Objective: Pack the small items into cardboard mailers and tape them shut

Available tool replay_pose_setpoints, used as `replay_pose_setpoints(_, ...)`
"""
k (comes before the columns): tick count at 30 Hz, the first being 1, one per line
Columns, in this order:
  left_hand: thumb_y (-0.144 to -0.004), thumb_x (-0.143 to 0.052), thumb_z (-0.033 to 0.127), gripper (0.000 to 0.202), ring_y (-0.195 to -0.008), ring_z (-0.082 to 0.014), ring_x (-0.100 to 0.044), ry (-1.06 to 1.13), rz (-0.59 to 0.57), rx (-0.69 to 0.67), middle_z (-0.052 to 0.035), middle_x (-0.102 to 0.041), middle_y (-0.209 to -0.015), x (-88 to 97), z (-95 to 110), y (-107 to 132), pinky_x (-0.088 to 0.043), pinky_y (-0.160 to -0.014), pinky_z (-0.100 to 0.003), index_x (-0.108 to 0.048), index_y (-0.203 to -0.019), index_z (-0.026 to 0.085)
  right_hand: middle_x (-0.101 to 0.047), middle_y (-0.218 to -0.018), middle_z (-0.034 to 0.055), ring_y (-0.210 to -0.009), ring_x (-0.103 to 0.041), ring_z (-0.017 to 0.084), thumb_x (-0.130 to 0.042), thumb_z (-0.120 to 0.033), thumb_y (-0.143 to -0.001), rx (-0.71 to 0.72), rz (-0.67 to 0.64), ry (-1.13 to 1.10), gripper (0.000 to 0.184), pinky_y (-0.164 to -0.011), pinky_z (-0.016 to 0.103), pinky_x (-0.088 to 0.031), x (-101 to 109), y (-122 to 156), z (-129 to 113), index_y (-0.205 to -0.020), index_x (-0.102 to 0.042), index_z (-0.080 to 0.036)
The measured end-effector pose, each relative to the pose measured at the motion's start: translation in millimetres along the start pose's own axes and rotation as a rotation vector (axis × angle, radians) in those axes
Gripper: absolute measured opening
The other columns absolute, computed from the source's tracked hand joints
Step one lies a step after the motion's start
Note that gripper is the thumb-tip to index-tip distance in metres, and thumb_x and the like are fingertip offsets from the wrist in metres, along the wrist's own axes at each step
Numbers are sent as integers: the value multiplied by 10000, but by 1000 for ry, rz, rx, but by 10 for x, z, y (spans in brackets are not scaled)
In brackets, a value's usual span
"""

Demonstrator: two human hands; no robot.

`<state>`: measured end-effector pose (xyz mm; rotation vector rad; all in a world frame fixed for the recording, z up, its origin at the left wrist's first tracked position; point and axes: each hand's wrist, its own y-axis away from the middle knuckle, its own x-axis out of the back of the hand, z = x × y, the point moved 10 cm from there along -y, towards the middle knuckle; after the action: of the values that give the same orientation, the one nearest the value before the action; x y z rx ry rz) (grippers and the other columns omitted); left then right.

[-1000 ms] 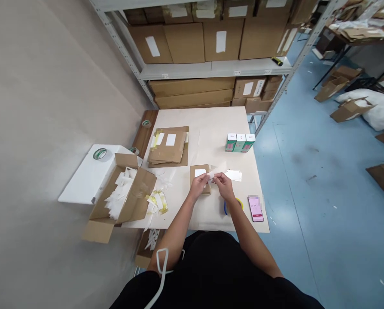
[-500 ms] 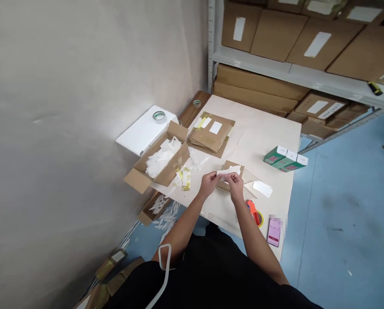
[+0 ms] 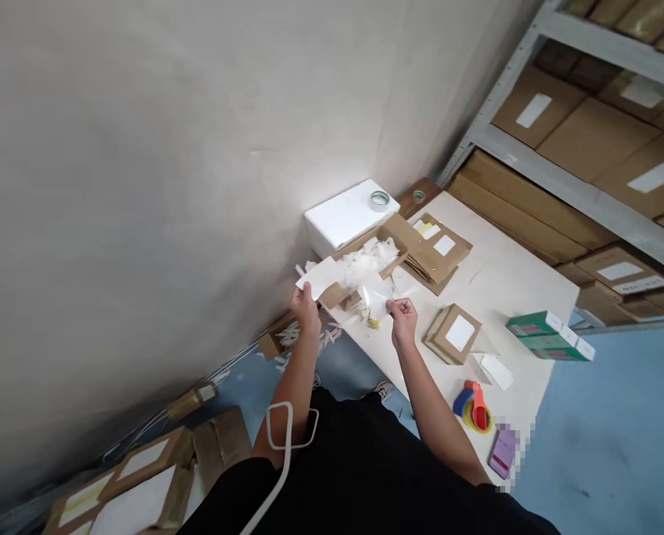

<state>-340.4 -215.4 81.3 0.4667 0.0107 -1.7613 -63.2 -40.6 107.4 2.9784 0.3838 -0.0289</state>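
Note:
My left hand [image 3: 305, 306] is closed on the edge of a white paper slip [image 3: 319, 278], held up in front of the open carton's near end. My right hand [image 3: 403, 321] is pinched on the corner of a clear plastic piece [image 3: 374, 294], whose exact kind I cannot make out. The two hands are well apart. Behind them the open carton [image 3: 403, 236] is heaped with white crumpled scraps [image 3: 372, 256]. On the table, to the right of my right hand, lies a small brown box [image 3: 440, 338] bearing a white label [image 3: 460, 333].
On the table [image 3: 510, 264] are flattened cardboard [image 3: 459, 249], green boxes [image 3: 544, 338], white cards [image 3: 498, 371], an orange tape dispenser [image 3: 478, 407] and a phone [image 3: 503, 452]. A white box [image 3: 346, 215] stands by the wall. Shelves [image 3: 577, 174] hold cartons; more boxes [image 3: 142, 475] lie lower left.
My hands were together over the small box with a white slip between them. They have parted and moved left toward the carton, uncovering the labelled box. The view has turned left.

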Motion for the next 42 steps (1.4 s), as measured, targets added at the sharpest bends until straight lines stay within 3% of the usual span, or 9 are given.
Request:
replay_pose_setpoints(2, -804, -765, 578, 436, -991, -229, -714, 4, 95, -73, -71, -780, -997, 453, 234, -167, -555, -857, -299, -745, -974, 178, -644, -712, -19, -658, -598, 172, -733, -534, -741, -26, -54, 19, 353, -651, 305, -494, -454, 53, 154, -858, -557, -251)
replay_pose_setpoints(5, -784, -799, 556, 422, -996, -245, -715, 2, 113, -99, -68, -786, -995, 953, 461, -302, -558, -867, -307, -756, -964, 177, -695, -760, 4, -662, -627, 177, -774, -507, -674, -124, -191, 37, 398, -631, 301, -508, -1203, 212, 501, -916, -618, -233)
replay_pose_setpoints(11, -794, -796, 550, 414, -989, -236, -706, -46, 181, -114, -44, -778, -952, 2025, 758, -432, -543, -835, -269, -758, -966, 175, -615, -573, -33, -542, -572, 151, -769, -467, -593, -352, -349, 215, 319, -508, 259, -476, -2384, 750, 1448, -659, -557, -238)
replay_pose_setpoints(16, -796, -792, 533, 399, -936, -219, -691, -91, 264, -107, -40, -766, -921, 2846, 888, -334, -522, -784, -247, -758, -945, 165, -571, -499, -51, -478, -596, 158, -731, -335, -648, -536, -333, 442, 258, -450, 241, -470, -2833, 1180, 2206, -601, -491, -253)
replay_pose_setpoints(21, -839, -736, 545, 405, -916, -211, -679, -171, 332, -110, -44, -761, -922, 3292, 928, -191, -512, -791, -254, -759, -969, 162, -543, -474, -61, -446, -597, 145, -736, -259, -710, -558, -345, 556, 219, -424, 204, -448, -3098, 1282, 2520, -650, -526, -240)
replay_pose_setpoints(27, -862, -688, 559, 438, -893, -205, -670, -232, 301, -101, -53, -757, -949, 3301, 897, -222, -518, -793, -273, -747, -1012, 151, -661, -599, -2, -477, -627, 132, -711, -283, -842, -612, -422, 500, 174, -433, 198, -432, -3248, 1354, 2537, -764, -575, -206)
replay_pose_setpoints(33, -889, -672, 560, 409, -793, -171, -638, -269, 195, -172, -22, -700, -816, 2990, 843, -316, -495, -739, -250, -724, -908, 155, -732, -735, 35, -516, -652, 145, -709, -299, -796, -550, -380, 329, 158, -468, 227, -459, -2921, 1290, 2199, -756, -586, -207)
replay_pose_setpoints(38, -905, -657, 574, 413, -734, -161, -622, -379, 70, -185, -3, -664, -753, 2444, 732, -299, -479, -688, -238, -727, -886, 168, -751, -777, 36, -613, -673, 167, -711, -447, -766, -410, -385, 176, 266, -583, 262, -517, -2578, 1139, 1661, -851, -641, -205)
replay_pose_setpoints(42, -928, -649, 524, 362, -692, -155, -600, -497, -88, -266, -4, -658, -734, 1734, 702, -137, -474, -665, -242, -740, -865, 180, -735, -740, 24, -632, -650, 163, -756, -538, -721, -270, -356, 39, 368, -634, 279, -520, -2203, 951, 1068, -834, -661, -202)
